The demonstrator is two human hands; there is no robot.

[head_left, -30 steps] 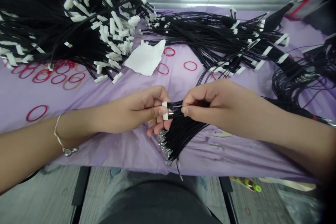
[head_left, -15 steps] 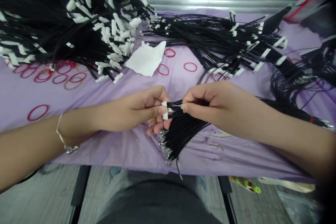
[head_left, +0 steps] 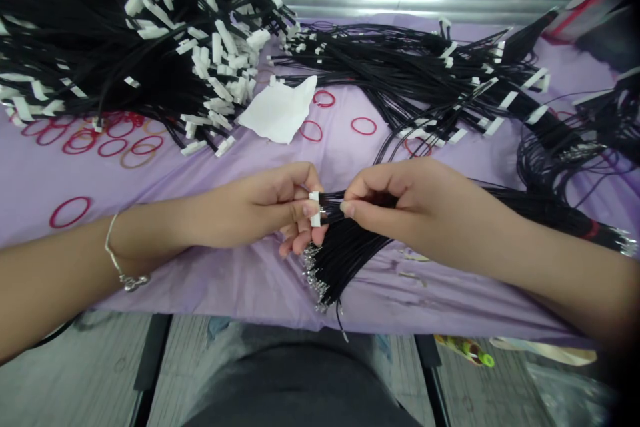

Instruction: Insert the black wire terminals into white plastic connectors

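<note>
My left hand (head_left: 287,207) pinches a small white connector (head_left: 315,209) between thumb and fingers. Thin black wires run from the connector's right side toward my right hand (head_left: 400,197), which is closed on a black wire (head_left: 334,205) close to the connector. Bright metal terminals show at the connector's edge; how deep each one sits is too small to tell. Beneath both hands lies a bundle of black wires (head_left: 353,263), its silvery terminal ends fanned out at the left. One loose wire end hangs down below that bundle.
A big heap of black cables with white connectors (head_left: 220,60) fills the back left. More cables (head_left: 400,73) lie at the back right. Red rubber bands (head_left: 70,211) and a torn white paper (head_left: 280,110) rest on the purple tablecloth (head_left: 200,287). Another wire bundle (head_left: 565,217) extends right.
My right hand has shifted slightly left, closer to the connector, and the exposed metal at the connector's edge looks shorter. My left hand keeps its pinch almost in place.
</note>
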